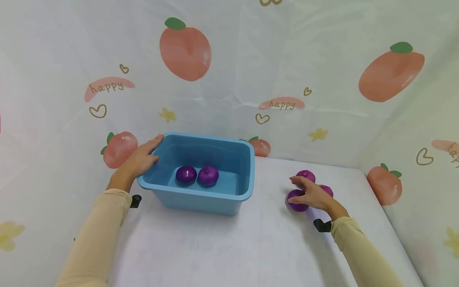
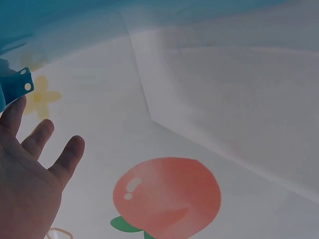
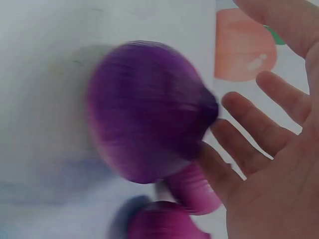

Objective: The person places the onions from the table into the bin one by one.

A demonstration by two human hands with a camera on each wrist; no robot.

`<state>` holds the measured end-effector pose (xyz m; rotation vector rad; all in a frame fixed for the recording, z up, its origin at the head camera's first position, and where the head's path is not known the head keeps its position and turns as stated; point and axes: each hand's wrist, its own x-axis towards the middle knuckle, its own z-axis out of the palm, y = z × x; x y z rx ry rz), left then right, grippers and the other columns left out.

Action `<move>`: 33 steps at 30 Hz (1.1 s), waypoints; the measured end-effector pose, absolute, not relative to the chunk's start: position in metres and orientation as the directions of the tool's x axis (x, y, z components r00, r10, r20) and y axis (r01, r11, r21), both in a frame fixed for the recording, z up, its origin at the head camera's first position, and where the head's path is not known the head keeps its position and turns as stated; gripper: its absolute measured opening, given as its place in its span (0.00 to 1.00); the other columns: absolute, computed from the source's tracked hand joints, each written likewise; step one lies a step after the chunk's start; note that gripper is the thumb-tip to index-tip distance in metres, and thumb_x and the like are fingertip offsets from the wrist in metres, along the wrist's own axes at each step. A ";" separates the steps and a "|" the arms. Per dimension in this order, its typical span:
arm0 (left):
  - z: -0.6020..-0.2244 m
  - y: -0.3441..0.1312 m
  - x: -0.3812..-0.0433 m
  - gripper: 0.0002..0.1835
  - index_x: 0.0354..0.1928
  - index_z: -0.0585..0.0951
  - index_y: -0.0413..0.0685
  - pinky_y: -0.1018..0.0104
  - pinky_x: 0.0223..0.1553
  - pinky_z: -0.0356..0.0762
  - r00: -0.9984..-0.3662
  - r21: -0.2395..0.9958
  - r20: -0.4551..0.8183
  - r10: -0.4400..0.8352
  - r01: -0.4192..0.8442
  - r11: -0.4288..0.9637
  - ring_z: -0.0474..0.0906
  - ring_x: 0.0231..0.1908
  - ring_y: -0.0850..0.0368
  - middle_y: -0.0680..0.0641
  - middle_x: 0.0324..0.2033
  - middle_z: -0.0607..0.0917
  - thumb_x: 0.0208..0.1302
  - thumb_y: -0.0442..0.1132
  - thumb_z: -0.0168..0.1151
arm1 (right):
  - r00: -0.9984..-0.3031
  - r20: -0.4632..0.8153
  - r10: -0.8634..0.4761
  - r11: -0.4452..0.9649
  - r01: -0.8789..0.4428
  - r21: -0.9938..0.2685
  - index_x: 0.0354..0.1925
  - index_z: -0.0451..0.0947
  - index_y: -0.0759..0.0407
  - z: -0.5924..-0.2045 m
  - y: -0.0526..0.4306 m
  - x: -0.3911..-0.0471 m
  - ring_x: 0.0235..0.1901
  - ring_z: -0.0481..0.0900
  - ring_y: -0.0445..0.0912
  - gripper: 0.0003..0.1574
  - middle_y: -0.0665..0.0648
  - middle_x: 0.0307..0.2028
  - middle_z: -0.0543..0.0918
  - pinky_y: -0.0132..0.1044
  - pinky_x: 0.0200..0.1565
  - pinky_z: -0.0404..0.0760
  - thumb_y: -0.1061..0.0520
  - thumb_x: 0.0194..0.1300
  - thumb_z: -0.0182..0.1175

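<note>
A blue plastic bin (image 1: 197,203) stands on the white table with two purple onions (image 1: 186,175) inside. My left hand (image 1: 141,161) rests on the bin's left rim; its fingers look straight and spread in the left wrist view. At the right, my right hand (image 1: 313,195) is over a dark purple onion (image 3: 144,114), its fingers spread and not closed round it. The thumb overlaps that onion in the head view. Two pinker onions (image 1: 306,175) lie just behind and beside this hand, partly hidden by it.
A white cloth (image 1: 233,71) printed with peaches, hearts and flowers hangs behind the bin and along the sides. The white tabletop (image 1: 215,247) extends in front of the bin. A black strap piece (image 1: 322,225) sits at the right wrist.
</note>
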<state>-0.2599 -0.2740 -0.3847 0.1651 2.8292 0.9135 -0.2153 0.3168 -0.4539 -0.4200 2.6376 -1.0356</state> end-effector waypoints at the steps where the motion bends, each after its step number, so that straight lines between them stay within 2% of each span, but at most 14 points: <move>1: -0.385 -0.274 -0.260 0.42 0.81 0.38 0.72 0.19 0.69 0.50 -0.981 0.588 -0.120 0.156 0.056 0.807 0.37 0.81 0.32 0.51 0.83 0.41 0.73 0.39 0.45 | -0.923 -0.148 -0.354 0.703 -0.158 -0.694 0.73 0.63 0.65 -0.456 0.317 -0.213 0.74 0.63 0.69 0.52 0.70 0.71 0.70 0.68 0.72 0.64 0.45 0.60 0.73; 7: -0.385 -0.276 -0.260 0.42 0.81 0.39 0.72 0.20 0.70 0.49 -0.982 0.585 -0.106 0.156 0.065 0.809 0.38 0.81 0.33 0.51 0.83 0.42 0.73 0.39 0.45 | -0.940 -0.123 -0.317 0.713 -0.151 -0.685 0.74 0.63 0.64 -0.467 0.317 -0.208 0.74 0.60 0.71 0.54 0.70 0.73 0.66 0.71 0.71 0.61 0.44 0.59 0.73; 12: -0.387 -0.277 -0.261 0.42 0.81 0.39 0.71 0.20 0.69 0.50 -0.982 0.579 -0.105 0.156 0.067 0.813 0.38 0.81 0.33 0.51 0.83 0.42 0.73 0.39 0.45 | -0.948 -0.138 -0.287 0.741 -0.129 -0.659 0.75 0.62 0.61 -0.480 0.320 -0.205 0.72 0.63 0.70 0.53 0.70 0.74 0.62 0.72 0.70 0.64 0.45 0.59 0.73; 26: -0.387 -0.275 -0.262 0.42 0.81 0.39 0.72 0.20 0.69 0.51 -0.982 0.583 -0.110 0.154 0.062 0.810 0.39 0.81 0.32 0.50 0.83 0.42 0.73 0.40 0.46 | -0.960 -0.130 -0.248 0.748 -0.105 -0.656 0.72 0.64 0.61 -0.495 0.321 -0.200 0.66 0.70 0.72 0.49 0.74 0.71 0.65 0.72 0.65 0.71 0.48 0.59 0.73; 33: -0.387 -0.275 -0.262 0.42 0.81 0.39 0.72 0.19 0.69 0.50 -0.982 0.589 -0.109 0.154 0.061 0.806 0.39 0.81 0.32 0.51 0.83 0.42 0.73 0.40 0.45 | -0.968 -0.135 -0.210 0.769 -0.078 -0.634 0.74 0.61 0.57 -0.487 0.320 -0.204 0.64 0.72 0.71 0.53 0.74 0.71 0.67 0.72 0.64 0.72 0.41 0.60 0.72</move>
